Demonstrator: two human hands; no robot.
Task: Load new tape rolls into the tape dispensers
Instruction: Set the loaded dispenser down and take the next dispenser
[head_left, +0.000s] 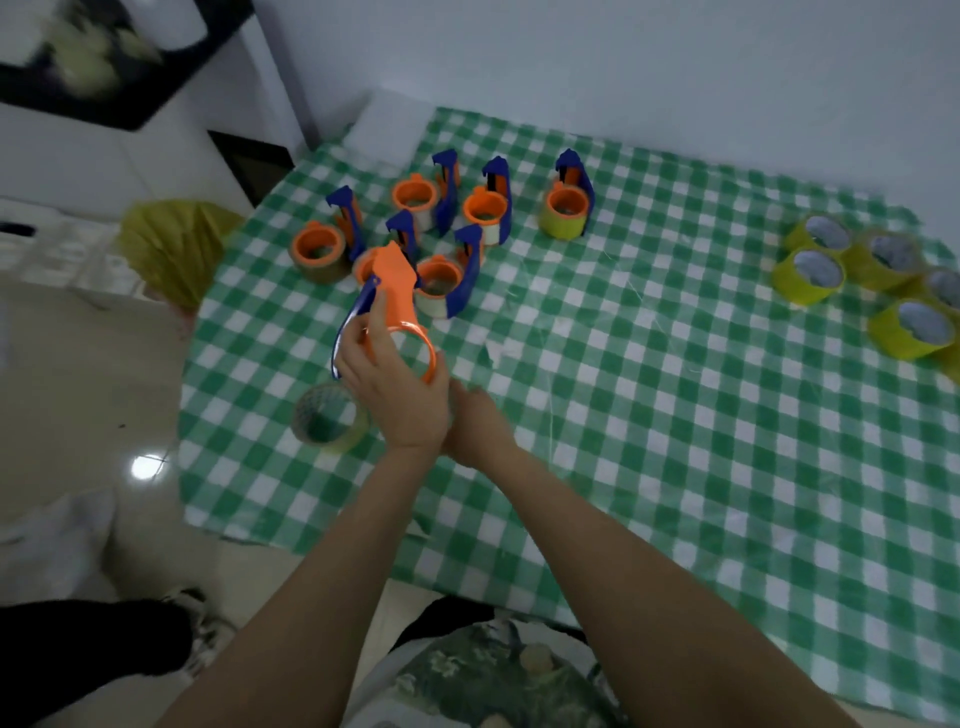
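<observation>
Left hand (395, 384) grips a dispenser (397, 306) that looks empty, fingers curled round it. Right hand (480, 426): fingers hidden, can't tell. Next up, fetching a yellow roll (810, 275).

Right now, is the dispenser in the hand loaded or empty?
Empty: the held dispenser has a bare orange ring, no tape around it.

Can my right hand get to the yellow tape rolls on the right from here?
Probably yes: only open checked cloth lies between the right hand and the yellow tape rolls.
</observation>
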